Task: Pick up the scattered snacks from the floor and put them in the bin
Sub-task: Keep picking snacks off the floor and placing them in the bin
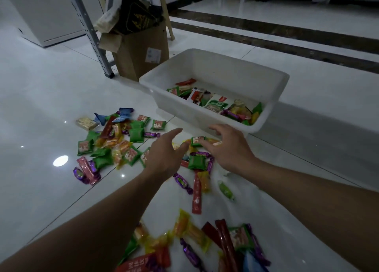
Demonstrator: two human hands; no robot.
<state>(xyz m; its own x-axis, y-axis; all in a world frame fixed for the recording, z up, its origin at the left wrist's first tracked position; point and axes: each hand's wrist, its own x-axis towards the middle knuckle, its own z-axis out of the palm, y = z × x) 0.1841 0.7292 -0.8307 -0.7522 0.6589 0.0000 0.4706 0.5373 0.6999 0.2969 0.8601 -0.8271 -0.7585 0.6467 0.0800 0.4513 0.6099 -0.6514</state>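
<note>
Dozens of snacks (114, 142) — green, purple, red wrappers — beside white bin (213, 66).

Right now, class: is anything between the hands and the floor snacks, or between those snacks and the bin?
Nothing visible does. The left hand and right hand hover open over the snacks. The open-topped bin sits just beyond; only its near wall needs clearing.
</note>
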